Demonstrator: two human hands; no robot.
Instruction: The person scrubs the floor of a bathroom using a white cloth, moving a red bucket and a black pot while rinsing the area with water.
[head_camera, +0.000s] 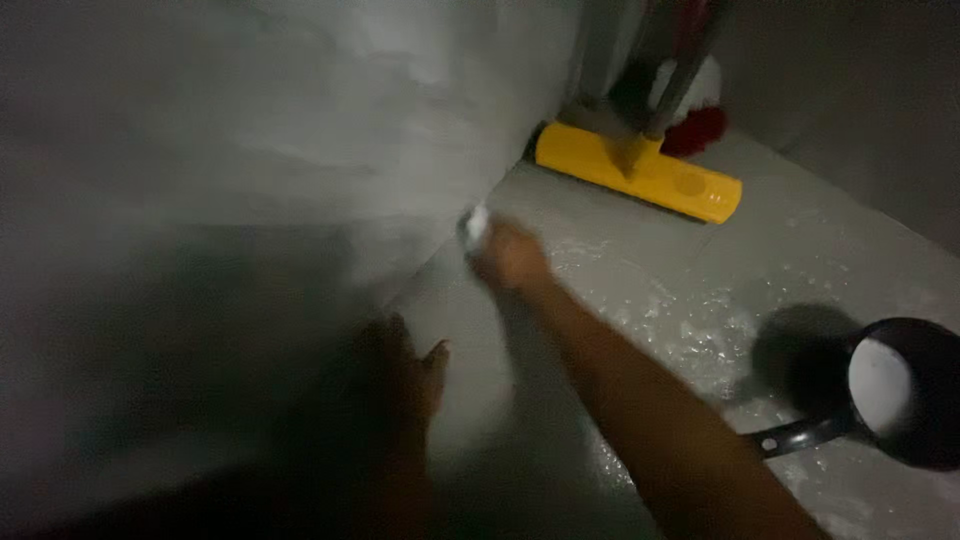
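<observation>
My right hand (508, 255) reaches forward along the base of the grey wall (250, 150), closed around a small pale object (476, 224) that is too blurred to identify. It presses where the wall meets the wet floor (640, 270). My left hand (400, 375) lies in shadow lower down, fingers spread flat against the wall, holding nothing.
A yellow floor-brush head (640, 170) with its handle leans in the far corner, with a red and white brush (697, 125) behind it. A dark long-handled pan (895, 395) holding something white sits on the soapy floor at the right.
</observation>
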